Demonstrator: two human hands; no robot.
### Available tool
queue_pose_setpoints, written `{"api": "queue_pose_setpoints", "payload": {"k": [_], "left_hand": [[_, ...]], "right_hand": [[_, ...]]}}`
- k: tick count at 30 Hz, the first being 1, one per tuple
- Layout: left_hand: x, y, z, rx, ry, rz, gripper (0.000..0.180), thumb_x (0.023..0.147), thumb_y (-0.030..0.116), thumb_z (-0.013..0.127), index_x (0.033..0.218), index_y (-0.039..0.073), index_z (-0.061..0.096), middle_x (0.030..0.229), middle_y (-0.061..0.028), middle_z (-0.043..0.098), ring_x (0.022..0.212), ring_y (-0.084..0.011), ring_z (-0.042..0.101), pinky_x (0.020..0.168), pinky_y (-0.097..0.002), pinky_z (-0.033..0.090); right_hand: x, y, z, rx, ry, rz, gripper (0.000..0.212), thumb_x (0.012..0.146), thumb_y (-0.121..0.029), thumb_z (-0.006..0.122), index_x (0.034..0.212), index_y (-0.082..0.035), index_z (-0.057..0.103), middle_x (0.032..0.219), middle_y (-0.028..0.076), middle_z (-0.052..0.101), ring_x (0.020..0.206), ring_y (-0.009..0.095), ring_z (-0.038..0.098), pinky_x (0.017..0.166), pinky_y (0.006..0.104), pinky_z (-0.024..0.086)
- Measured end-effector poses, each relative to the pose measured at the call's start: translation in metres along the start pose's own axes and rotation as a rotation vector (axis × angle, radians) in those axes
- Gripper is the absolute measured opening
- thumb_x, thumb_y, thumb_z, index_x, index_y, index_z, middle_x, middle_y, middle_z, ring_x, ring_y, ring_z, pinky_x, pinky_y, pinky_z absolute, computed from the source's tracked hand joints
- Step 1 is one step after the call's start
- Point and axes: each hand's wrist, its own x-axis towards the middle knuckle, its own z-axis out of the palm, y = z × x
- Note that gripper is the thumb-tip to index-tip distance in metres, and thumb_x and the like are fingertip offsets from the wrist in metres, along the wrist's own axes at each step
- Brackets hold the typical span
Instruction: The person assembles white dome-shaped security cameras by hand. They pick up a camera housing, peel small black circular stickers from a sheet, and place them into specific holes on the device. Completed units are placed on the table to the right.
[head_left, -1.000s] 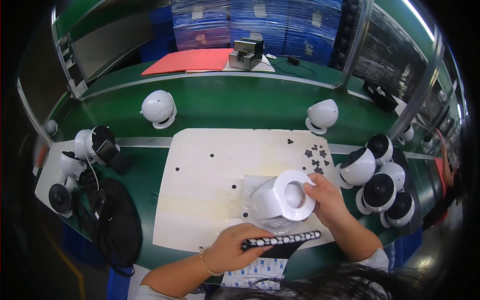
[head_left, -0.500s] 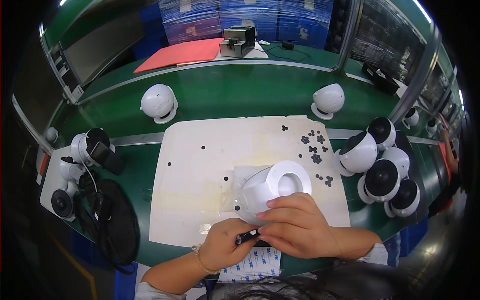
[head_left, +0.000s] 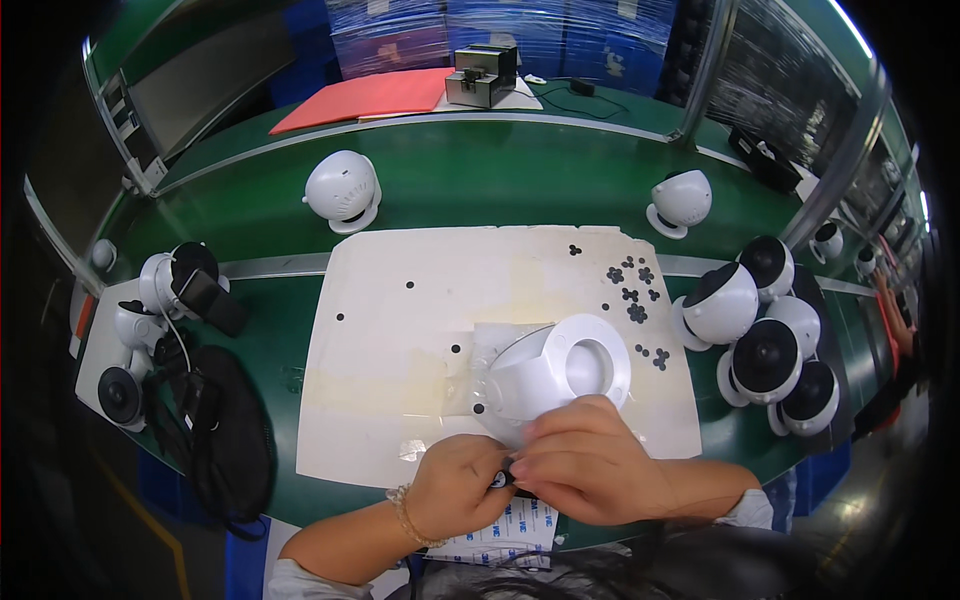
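Note:
My left hand [head_left: 458, 490] is closed around a small black piece [head_left: 503, 475] with a pale spot at its end; its kind is hard to make out. My right hand [head_left: 592, 465] meets it there, thumb and fingertips pinched against the piece, partly hiding it. Just beyond my fingers, a white rounded camera-like housing [head_left: 522, 375] with a ring-shaped base [head_left: 618, 365] lies on its side. It rests on a clear plastic bag [head_left: 483, 345] on the pale board [head_left: 375, 400]. Below my hands is a white sheet with blue print [head_left: 500, 535].
Small black round pads [head_left: 637, 314] cluster at the board's right, with a few scattered leftward. Several white-and-black camera-like units [head_left: 765, 350] crowd the right side. A black pouch [head_left: 235, 430] and cables lie at left. Two white units, one of them [head_left: 343, 190] at left, stand behind the board.
My hands have drawn closer together over the black piece, which now shows less. The right fingertips have moved down from the white housing's edge. The view has shifted slightly.

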Motion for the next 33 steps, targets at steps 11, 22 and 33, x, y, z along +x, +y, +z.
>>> {"api": "queue_pose_setpoints", "payload": {"k": [11, 22, 33], "left_hand": [[0.005, 0.007, -0.005, -0.01, 0.011, -0.067, 0.02, 0.063, 0.009, 0.066, 0.08, 0.004, 0.058, 0.067, -0.0085, 0.057, 0.06, -0.026, 0.056, 0.054, -0.0335, 0.044], [0.014, 0.017, -0.002, 0.244, 0.166, 0.012, 0.02, 0.06, 0.015, 0.071, 0.077, 0.011, 0.063, 0.1, -0.0098, 0.059, 0.1, -0.0252, 0.051, 0.087, -0.04, 0.034], [0.011, 0.014, -0.009, 0.371, -0.153, 0.068, 0.019, 0.06, 0.017, 0.064, 0.079, 0.015, 0.064, 0.114, 0.001, 0.056, 0.11, -0.0174, 0.048, 0.094, -0.044, 0.024]], "right_hand": [[-0.007, 0.002, 0.011, 0.114, 0.069, 0.042, 0.016, 0.076, -0.008, 0.059, 0.092, -0.008, 0.059, 0.098, 0.007, 0.057, 0.084, 0.02, 0.056, 0.065, 0.0295, 0.041], [-0.014, 0.021, -0.028, -0.19, 0.179, 0.069, 0.043, 0.067, 0.01, 0.057, 0.107, -0.003, 0.045, 0.089, 0.01, 0.056, 0.083, 0.025, 0.056, 0.07, 0.031, 0.043], [-0.003, 0.061, -0.046, 0.558, 0.244, 0.479, 0.051, 0.081, 0.009, 0.046, 0.127, -0.003, 0.027, 0.114, 0.014, 0.038, 0.083, 0.011, 0.05, 0.076, 0.0248, 0.043]]}}
